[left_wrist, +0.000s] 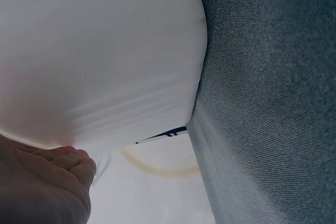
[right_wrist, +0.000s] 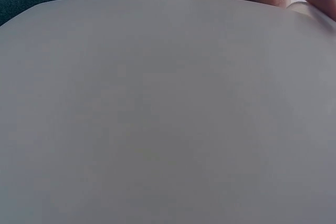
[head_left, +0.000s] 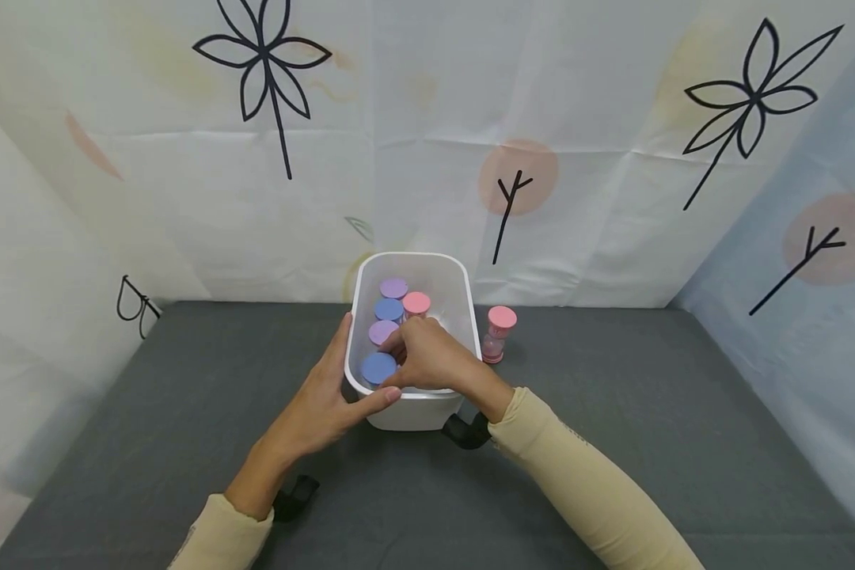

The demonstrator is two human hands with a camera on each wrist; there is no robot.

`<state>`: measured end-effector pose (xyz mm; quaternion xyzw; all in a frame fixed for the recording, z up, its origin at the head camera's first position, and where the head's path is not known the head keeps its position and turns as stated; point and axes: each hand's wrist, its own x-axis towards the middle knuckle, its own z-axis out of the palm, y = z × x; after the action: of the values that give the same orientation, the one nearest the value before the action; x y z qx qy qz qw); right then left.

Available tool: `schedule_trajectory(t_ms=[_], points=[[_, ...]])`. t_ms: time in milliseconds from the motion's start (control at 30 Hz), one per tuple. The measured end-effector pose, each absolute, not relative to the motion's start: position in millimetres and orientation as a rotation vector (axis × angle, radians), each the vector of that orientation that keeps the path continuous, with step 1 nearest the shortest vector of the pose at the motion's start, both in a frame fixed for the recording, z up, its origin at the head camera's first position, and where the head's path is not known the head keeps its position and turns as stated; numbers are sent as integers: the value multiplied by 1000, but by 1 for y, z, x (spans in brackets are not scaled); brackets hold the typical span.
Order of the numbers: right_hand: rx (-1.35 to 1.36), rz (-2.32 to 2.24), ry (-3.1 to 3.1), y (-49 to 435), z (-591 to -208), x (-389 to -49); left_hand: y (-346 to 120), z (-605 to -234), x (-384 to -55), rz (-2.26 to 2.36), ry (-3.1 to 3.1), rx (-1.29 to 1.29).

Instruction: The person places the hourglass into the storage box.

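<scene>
A white plastic bin (head_left: 413,412) stands on the dark cloth. Inside, along its left side, is a row of small sand timers showing purple and blue caps: a purple-capped timer (head_left: 394,287), a blue-capped timer (head_left: 389,309), another purple-capped one (head_left: 382,332) and a blue sand timer (head_left: 378,368) at the front. A pink-capped timer (head_left: 416,303) sits beside the row. My right hand (head_left: 431,356) reaches into the bin, finger and thumb at either side of the front blue cap, pinching it. My left hand (head_left: 328,404) rests against the bin's left wall, its thumb along the front rim.
Outside the bin, to its right, another pink sand timer (head_left: 499,336) stands upright on the grey cloth (head_left: 648,427). Behind hangs a white patterned curtain (head_left: 427,190). The bin's wall fills most of the right wrist view.
</scene>
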<state>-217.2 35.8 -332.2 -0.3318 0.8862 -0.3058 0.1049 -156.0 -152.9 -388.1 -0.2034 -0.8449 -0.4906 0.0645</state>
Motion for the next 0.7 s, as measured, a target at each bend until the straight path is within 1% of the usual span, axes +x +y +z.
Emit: schedule_trajectory(t_ms=[133, 333, 567, 700], points=[[-939, -922, 2615, 39, -329, -215, -152, -387, -156, -1497, -2538, -633], [-861, -1013, 2620, 49, -322, -211, -154, -387, -155, -1491, -2574, -589], [-890, -1277, 2569, 67, -314, -206, -154, -387, -155, -1502, -2567, -588], [-858, -1437, 2538, 81, -311, -202, -153, -387, -155, -1498, -2557, -597]])
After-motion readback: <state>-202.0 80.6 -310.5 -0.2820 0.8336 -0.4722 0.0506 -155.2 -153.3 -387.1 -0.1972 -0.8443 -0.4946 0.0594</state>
